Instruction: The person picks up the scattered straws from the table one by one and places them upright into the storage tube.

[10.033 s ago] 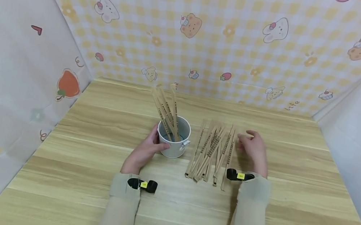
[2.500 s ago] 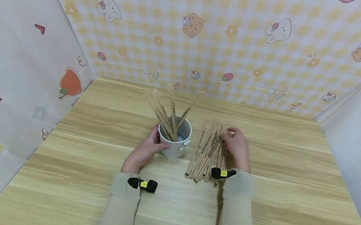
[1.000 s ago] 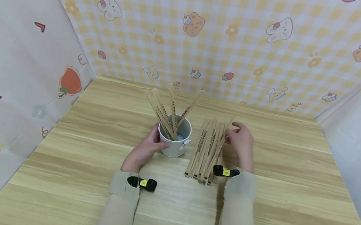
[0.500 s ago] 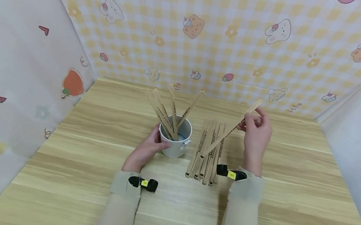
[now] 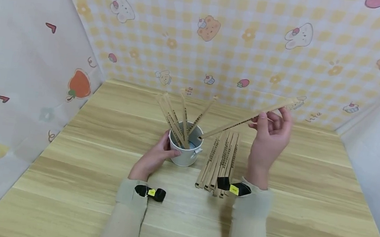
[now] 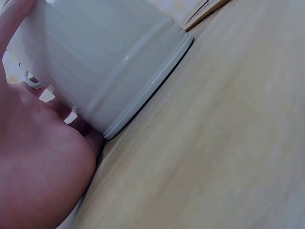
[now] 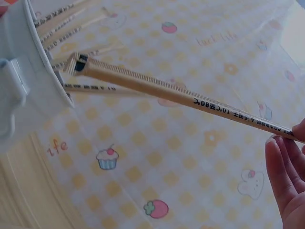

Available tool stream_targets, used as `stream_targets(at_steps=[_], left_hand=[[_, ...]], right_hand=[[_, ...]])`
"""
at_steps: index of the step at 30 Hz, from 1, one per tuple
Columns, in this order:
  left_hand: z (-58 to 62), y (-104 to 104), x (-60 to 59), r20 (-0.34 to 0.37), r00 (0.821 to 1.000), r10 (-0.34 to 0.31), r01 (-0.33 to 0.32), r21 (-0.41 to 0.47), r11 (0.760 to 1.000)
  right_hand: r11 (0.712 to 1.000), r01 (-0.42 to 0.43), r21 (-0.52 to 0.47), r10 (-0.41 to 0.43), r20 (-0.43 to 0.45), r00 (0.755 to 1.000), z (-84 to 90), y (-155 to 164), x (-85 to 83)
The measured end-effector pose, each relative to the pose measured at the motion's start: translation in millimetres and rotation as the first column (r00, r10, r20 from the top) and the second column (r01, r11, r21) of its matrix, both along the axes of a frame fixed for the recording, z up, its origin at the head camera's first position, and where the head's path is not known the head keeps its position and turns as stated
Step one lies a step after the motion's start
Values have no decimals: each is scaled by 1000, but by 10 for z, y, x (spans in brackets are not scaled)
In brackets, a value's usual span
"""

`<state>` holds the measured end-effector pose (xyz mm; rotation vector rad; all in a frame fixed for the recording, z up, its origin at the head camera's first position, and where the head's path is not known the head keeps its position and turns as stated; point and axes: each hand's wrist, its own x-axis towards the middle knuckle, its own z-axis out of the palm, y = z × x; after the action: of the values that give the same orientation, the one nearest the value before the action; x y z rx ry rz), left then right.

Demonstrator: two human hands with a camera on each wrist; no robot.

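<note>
My left hand (image 5: 154, 157) holds a small white bucket (image 5: 182, 159) upright on the table, thumb on its near side; in the left wrist view the hand (image 6: 43, 157) cups the bucket's wall (image 6: 109, 57). Several paper-wrapped straws (image 5: 185, 114) lean in the bucket. Raised to the right, my right hand (image 5: 272, 138) pinches one wrapped straw (image 5: 244, 121) near its upper end. That straw slants down leftward, its dark lower tip at the bucket's right rim. In the right wrist view, fingers (image 7: 281, 167) grip the straw (image 7: 157, 93), whose tip is close to the bucket's mouth.
More wrapped straws (image 5: 221, 163) lie in a loose row on the wooden table (image 5: 305, 206), just right of the bucket. A yellow checked cloth (image 5: 230, 53) stands behind the table, with a white printed sheet (image 5: 20, 60) on the left.
The right hand took one straw from the pile, lifted it and swung its lower end left to the bucket. The pile lies straighter than before. The left hand has stayed on the bucket.
</note>
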<state>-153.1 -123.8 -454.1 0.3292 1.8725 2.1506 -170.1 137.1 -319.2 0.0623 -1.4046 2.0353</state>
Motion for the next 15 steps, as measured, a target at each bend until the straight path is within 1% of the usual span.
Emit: stream_targets(at_steps=[3,6,8,12,15], left_hand=[[-3,-2,-13,5,1000,7,-7,-7,1000],[13,16,-15,19,1000,5,-5,-9,1000],[31,23,-12,24,1000,3,-3,-10,1000],[58,18,2,29,1000,-10,10,-7,1000],[51,8,-3,18,1000,-12,12,-1,1000]], right_hand=[[998,4,67,-4,3,1000,53,-116,20],[990,3,139,-5,19,1000,71,-205,33],[979,1,206,-7,28,1000,65,-258,30],[952,-15,306,-3,59,998,26,-347,9],[936,-36,351,9,80,997,-26,-395,-34]])
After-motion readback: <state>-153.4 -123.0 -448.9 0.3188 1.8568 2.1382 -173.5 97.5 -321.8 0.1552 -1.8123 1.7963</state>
